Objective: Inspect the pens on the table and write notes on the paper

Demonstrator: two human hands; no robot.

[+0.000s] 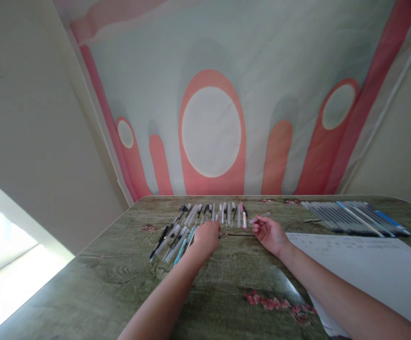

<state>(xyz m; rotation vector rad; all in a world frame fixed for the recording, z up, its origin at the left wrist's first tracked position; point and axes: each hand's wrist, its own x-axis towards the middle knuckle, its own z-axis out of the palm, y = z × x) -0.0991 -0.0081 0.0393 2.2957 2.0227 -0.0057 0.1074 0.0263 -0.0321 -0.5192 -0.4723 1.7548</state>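
My right hand (pixel 269 235) is closed in a pinch on a translucent pen barrel (pixel 264 215), lifted a little to the right of the pen parts. My left hand (pixel 206 237) reaches into the middle of the parts with its fingers curled down. What those fingers hold, if anything, is hidden. Beyond my left hand runs a row of clear barrels, caps and dark pieces (pixel 229 213). A white and pink pen piece (pixel 244 220) lies at the row's right end. Several clear and black pen parts (pixel 171 242) and a turquoise pen (pixel 180 251) lie left of my left wrist.
On the right, a large white sheet (pixel 371 264) with faint writing lies partly under my right forearm. Beyond it is a bundle of thin grey and blue sticks (pixel 354 218). The wood-patterned table (pixel 113 278) ends at a patterned wall hanging (pixel 212 132).
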